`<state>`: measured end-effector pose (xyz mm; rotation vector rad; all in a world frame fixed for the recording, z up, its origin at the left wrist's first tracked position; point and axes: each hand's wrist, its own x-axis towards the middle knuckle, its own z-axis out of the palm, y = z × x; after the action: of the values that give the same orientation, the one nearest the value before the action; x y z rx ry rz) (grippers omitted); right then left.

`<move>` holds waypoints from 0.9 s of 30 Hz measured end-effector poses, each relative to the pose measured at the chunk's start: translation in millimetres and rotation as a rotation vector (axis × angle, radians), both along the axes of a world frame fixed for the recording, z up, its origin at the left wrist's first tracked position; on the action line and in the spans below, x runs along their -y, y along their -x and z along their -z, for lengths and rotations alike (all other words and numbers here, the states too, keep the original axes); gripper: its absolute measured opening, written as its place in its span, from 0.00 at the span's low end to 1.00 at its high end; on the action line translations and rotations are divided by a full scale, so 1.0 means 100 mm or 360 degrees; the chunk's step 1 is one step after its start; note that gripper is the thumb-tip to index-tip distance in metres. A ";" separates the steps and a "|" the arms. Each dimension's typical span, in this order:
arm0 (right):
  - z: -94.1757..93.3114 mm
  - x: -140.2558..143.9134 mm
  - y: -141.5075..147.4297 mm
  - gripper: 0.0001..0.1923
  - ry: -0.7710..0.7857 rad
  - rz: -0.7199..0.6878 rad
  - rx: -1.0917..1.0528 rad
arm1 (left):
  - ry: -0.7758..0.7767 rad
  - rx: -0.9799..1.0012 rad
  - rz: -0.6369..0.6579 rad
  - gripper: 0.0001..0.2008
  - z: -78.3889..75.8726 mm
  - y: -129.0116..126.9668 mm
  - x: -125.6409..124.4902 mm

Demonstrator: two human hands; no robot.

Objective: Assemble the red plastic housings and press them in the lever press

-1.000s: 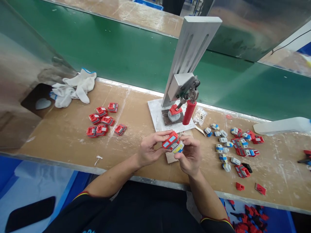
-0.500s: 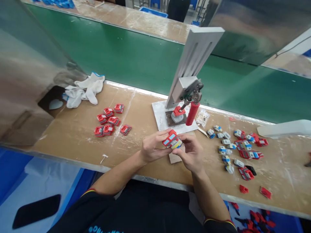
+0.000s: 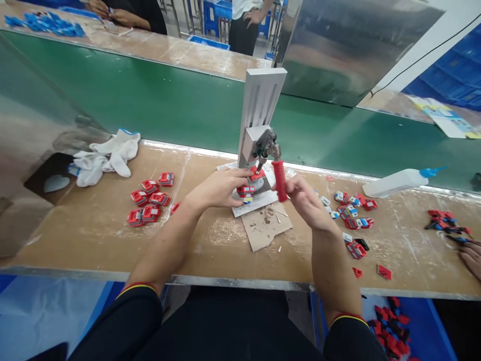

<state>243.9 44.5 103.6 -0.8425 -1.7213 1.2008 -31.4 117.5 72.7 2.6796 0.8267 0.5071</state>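
Observation:
My left hand (image 3: 221,188) is closed on a small red, grey and yellow toy vehicle part (image 3: 246,191), at the left front of a hand-lever press. A red piece (image 3: 257,173) sits under the press's plunger, on a pale round holder (image 3: 257,184). My right hand (image 3: 306,200) is just right of the press's red handle (image 3: 279,181), fingers bent and apart, fingertips close to the grip. Whether they touch it I cannot tell. The handle points downward. The metal upright (image 3: 262,95) rises behind.
Red toy parts (image 3: 151,213) lie at left by white gloves (image 3: 120,153). Several vehicle parts (image 3: 356,223) and a glue bottle (image 3: 398,181) lie right. Cardboard (image 3: 263,233) is in front of the press. Another person's hand (image 3: 471,255) shows at the right edge; a green belt (image 3: 180,105) runs behind.
Both hands held the vehicle part before the press; now the left alone has it, beside the press base. My right hand has let go and moved to the handle. The view has shifted.

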 end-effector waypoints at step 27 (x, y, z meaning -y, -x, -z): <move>0.67 -0.93 0.16 0.22 -0.0053 0.0242 0.0593 | 0.0175 0.0053 -0.0027 0.14 -0.02 0.10 -0.03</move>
<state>227.4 137.6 36.8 -1.2124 -1.9231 0.9535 -41.0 120.3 75.2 2.5595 0.8436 0.4937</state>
